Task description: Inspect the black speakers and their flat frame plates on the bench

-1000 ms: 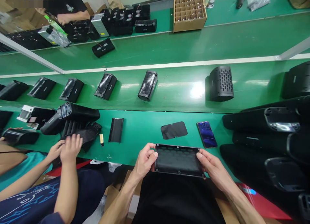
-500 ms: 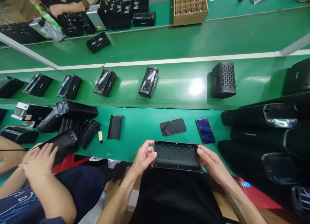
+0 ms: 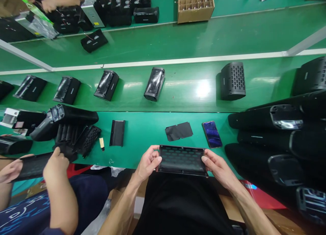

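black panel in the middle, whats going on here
A person holds the black grille panel by its short ends, left hand and right hand, at the near edge of the green bench. A black sheet and a phone lie just beyond. A co-worker's hands grip another black part.

Bright overhead light glaring white off green conveyor belt point(image 3: 203, 89); soft shadows lying beside black housings; wide-angle lens bending straight lines at edges; corners slightly blurring; centre staying sharp.
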A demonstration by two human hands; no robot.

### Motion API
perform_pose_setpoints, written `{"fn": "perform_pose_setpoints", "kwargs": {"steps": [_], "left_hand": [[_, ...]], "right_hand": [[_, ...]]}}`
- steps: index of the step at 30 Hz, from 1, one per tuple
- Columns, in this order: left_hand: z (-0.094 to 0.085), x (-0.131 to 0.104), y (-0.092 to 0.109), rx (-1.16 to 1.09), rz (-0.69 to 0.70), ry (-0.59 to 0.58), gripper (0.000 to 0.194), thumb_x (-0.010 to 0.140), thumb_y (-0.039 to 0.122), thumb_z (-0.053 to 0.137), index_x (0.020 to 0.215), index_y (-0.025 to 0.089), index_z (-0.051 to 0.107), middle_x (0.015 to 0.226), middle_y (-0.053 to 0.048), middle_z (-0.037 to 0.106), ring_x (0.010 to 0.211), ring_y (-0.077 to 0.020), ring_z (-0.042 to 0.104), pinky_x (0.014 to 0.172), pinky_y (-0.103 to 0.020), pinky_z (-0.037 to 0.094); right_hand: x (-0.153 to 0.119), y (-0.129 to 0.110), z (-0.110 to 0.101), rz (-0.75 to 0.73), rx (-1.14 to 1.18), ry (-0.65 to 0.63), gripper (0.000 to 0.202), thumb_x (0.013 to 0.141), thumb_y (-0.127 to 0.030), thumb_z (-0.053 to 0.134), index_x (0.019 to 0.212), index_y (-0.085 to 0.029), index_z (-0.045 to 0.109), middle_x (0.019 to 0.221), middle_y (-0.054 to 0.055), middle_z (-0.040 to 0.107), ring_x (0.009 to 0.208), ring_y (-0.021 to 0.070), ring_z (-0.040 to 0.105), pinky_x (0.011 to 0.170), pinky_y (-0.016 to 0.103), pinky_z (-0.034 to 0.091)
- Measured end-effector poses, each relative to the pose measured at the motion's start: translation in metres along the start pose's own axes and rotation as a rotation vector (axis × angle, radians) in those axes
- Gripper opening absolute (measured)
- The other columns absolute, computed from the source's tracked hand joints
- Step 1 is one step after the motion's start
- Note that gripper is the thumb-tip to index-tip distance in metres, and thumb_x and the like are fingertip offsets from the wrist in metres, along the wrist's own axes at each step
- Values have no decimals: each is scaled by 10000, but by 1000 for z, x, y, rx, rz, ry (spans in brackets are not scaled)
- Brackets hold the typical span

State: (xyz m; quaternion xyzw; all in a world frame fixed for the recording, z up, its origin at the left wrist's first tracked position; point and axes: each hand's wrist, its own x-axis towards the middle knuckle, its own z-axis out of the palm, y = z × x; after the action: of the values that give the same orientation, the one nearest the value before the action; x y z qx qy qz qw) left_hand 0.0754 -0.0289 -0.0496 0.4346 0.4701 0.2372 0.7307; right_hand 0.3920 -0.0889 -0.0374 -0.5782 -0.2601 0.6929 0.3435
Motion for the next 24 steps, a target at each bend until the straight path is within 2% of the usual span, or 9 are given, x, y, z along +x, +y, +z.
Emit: {"fn": "perform_pose_setpoints", "kwargs": {"steps": [6, 12, 21, 24], "left_hand": [[0, 0, 1, -21, 7, -1, 535, 925, 526, 708, 1282, 182, 507, 720, 57, 535, 535, -98, 554, 518, -205, 434], [1, 0, 3, -40, 20, -13, 539, 911, 490, 732, 1294, 186, 504, 728, 60, 526, 542, -91, 547, 522, -199, 429], [0, 2, 5, -11, 18, 5, 534, 911, 505, 724, 1278, 183, 512, 710, 61, 528, 533, -91, 540, 518, -198, 396], [0, 3, 6, -8, 13, 12, 544, 904, 515, 729, 1274, 180, 515, 701, 62, 530, 526, -95, 543, 513, -201, 394]], "right_hand": [[2, 1, -1, -25, -22, 4, 372, 963, -566, 670, 847, -228, 563, 750, -50, 391, 636, 122, 363, 568, 222, 391], [3, -5, 1, -25, -80, 29, 453, 891, -654, 709, 845, -228, 563, 733, -50, 389, 632, 127, 365, 555, 228, 383], [2, -9, 4, 0, -52, 6, 405, 881, -625, 725, 886, -236, 613, 755, -19, 544, 695, 166, 504, 642, 264, 464], [2, -11, 5, 8, -54, 17, 408, 855, -623, 750, 912, -236, 632, 749, -11, 575, 689, 173, 519, 623, 267, 463]]}}
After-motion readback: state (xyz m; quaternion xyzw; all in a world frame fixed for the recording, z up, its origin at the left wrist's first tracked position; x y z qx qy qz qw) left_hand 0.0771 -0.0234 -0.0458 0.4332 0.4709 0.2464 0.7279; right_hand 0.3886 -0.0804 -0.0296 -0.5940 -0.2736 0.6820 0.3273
